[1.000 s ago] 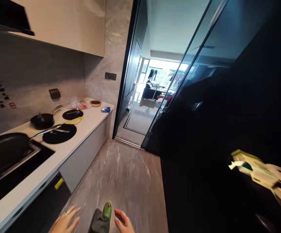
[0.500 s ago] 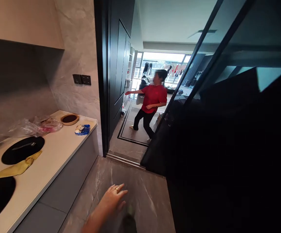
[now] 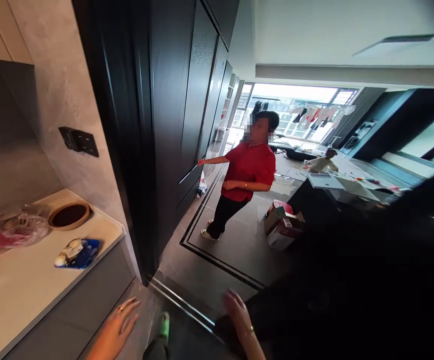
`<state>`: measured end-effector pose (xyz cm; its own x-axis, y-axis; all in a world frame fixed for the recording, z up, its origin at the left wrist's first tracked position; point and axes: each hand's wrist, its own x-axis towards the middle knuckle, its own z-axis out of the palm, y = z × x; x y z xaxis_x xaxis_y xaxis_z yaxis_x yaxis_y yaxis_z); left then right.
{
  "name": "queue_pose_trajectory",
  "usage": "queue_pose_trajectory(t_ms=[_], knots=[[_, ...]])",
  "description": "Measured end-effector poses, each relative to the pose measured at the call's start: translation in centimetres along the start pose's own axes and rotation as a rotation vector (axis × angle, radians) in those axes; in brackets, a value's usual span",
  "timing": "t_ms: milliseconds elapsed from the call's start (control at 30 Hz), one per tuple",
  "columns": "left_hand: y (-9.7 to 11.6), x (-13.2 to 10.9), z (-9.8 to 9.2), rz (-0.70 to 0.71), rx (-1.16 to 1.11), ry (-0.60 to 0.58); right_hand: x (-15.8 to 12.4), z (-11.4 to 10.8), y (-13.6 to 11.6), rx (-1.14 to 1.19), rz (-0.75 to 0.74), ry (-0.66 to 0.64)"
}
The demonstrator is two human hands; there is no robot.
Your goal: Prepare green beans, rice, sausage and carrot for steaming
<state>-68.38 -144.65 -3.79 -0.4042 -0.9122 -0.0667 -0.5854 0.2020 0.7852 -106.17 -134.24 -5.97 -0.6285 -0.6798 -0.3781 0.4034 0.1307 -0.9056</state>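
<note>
My left hand [image 3: 117,327] is low in the view, beside the cabinet front under the counter. Its fingers are stretched out and apart, a ring shows on one of them, and it holds nothing. To the right, my right hand [image 3: 237,312] is raised over the doorway floor, near the dark panel. Motion blurs its fingers, but they look extended, with no object visible in them. A thin bracelet [image 3: 252,329] circles that wrist. Between my hands, one foot in a green shoe [image 3: 164,325] stands close to the metal door track [image 3: 186,302].
A person in a red shirt [image 3: 252,165] stands beyond the threshold, one arm toward the dark cabinet doors [image 3: 171,110]. An open carton [image 3: 282,225] sits on the floor behind. The counter [image 3: 32,280] bears a blue package [image 3: 77,253], a round wooden-rimmed dish [image 3: 69,216] and plastic bags [image 3: 12,230].
I have moved forward to the doorway, and the view has turned right. My right hand and the green shoe have come into view. The person in red now stands more upright.
</note>
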Motion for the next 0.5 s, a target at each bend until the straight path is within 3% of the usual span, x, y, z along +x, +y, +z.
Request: queue_pose_trajectory(t_ms=[100,200,300,400,500], knots=[[-2.2,7.6,1.3,-0.073,-0.123,0.125,10.6,5.5,-5.5,0.073,-0.004,-0.126],[-0.6,17.6,3.6,-0.113,-0.285,0.163,18.3,10.2,-10.2,0.114,-0.03,-0.292],[6.7,28.9,5.9,-0.032,-0.357,0.141,24.4,11.9,-14.6,0.091,-0.073,-0.352],[17.1,39.3,7.7,0.197,-0.377,0.056,30.6,11.3,-19.4,0.052,-0.169,-0.33],[26.1,47.7,10.1,0.353,-0.397,-0.065,37.5,10.1,-24.2,0.013,-0.237,-0.294]])
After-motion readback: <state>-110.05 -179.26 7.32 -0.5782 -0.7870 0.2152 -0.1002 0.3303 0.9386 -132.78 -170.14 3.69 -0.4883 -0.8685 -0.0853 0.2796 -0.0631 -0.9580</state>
